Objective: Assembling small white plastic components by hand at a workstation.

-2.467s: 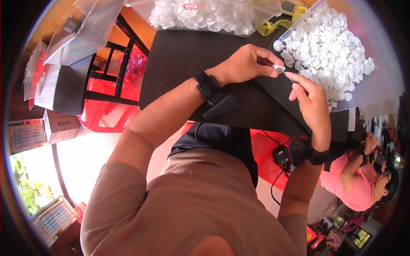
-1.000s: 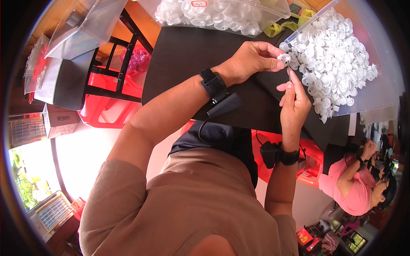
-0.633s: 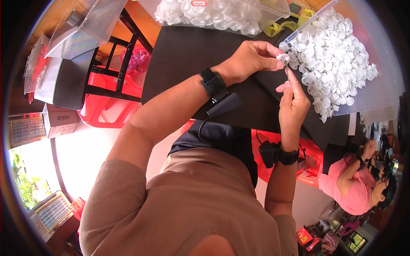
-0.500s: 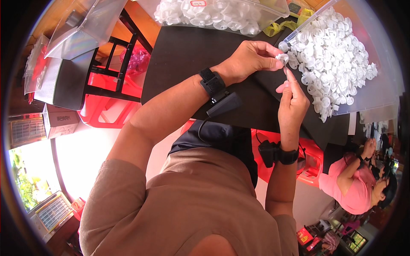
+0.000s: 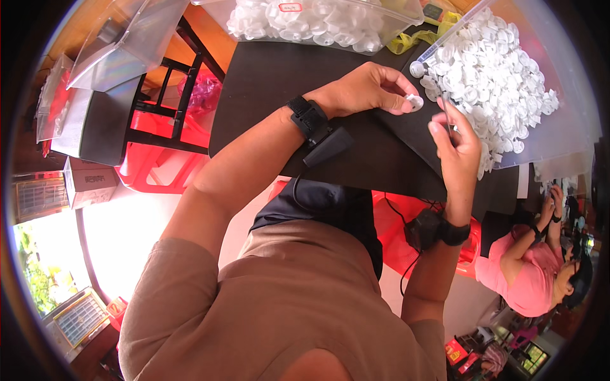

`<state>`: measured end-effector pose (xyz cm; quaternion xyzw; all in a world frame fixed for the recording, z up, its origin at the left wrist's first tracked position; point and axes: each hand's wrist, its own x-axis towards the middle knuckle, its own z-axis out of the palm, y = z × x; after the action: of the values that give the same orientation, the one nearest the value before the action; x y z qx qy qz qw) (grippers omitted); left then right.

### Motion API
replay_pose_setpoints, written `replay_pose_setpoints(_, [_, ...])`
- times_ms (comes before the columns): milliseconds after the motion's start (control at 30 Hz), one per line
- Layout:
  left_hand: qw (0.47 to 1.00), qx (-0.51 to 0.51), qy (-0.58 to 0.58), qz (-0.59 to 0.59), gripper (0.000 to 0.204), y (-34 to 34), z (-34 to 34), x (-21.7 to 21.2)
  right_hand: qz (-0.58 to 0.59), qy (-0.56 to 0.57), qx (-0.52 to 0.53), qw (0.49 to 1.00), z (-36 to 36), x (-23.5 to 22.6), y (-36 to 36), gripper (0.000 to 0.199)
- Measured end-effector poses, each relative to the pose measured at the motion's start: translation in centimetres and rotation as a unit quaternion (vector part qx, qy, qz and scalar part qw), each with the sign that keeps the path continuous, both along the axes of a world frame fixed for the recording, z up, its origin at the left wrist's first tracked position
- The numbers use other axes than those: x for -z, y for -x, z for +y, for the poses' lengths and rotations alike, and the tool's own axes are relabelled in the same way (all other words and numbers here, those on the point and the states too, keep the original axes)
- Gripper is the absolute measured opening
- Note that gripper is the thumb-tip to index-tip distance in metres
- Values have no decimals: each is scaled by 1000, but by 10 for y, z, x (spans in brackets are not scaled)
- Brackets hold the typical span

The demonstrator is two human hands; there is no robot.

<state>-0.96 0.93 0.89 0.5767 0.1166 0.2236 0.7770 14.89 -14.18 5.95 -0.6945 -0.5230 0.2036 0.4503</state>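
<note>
Between the thumb and forefinger of my left hand [image 5: 367,90] is a small round white plastic part [image 5: 415,103], held above the dark tabletop. To its right, my right hand [image 5: 459,147] is closed around a thin grey tool [image 5: 447,119], which points up past the fingertips; its exact kind is not clear. A small gap separates the tool from the part. Just beyond my right hand, a heap of similar white plastic parts [image 5: 495,76] fills much of a clear plastic bin [image 5: 565,136].
A second clear tub [image 5: 403,16] of white parts stands at the table's far edge, with a yellow plastic bag [image 5: 406,43] beside it. Red stools [image 5: 149,165] stand around the black table [image 5: 267,82]. A person in pink [image 5: 524,273] sits at the right.
My right hand has moved right and slightly down with the tool, away from the white part. My left hand still holds the part, now turned and slightly lower.
</note>
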Motion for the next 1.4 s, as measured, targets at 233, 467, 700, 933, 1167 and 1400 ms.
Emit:
replay_pose_setpoints(233, [999, 7, 36, -9, 29, -1, -4, -4, 203, -51, -20, 978, 23, 27, 15, 16])
replay_pose_setpoints(467, [994, -19, 49, -91, 29, -8, -6, 10, 355, -70, 14, 932, 29, 34, 23, 11])
replay_pose_setpoints(700, [996, -24, 76, -38, 31, -7, -2, 13, 194, -21, 22, 980, 14, 27, 21, 15])
replay_pose_setpoints(933, [998, -23, 60, -8, 34, -5, 0, 12, 131, -54, 4, 990, 8, 31, 16, 18])
replay_pose_setpoints(1167, [999, -18, 33, -30, 32, -7, -1, 13, 219, -65, -3, 973, 32, 41, 11, 17])
replay_pose_setpoints(1400, [999, -24, 26, -28, 32, -7, 1, 17, 177, -10, -10, 984, 32, 33, 9, 15])
